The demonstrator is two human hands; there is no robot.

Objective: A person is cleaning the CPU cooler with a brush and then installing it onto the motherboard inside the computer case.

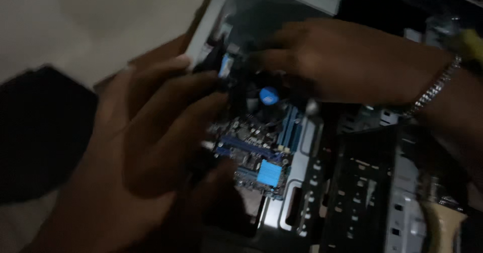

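— Blue parts are being picked out first: a motherboard is being shown lying inside an open computer case, with a blue heatsink near and a round blue-labelled cooler farther in.

— What is being done by the hands?

— The left hand is being held over the board's left edge, fingers curled; something dark is possibly being gripped, but it cannot be told through the blur. The right hand, a metal bracelet being worn at its wrist, is being reached over the far end of the board, its fingertips lost in shadow.

— What is being hidden?

— Much of the board's left side is being covered by the left hand, and the case's right side is being swallowed by darkness.
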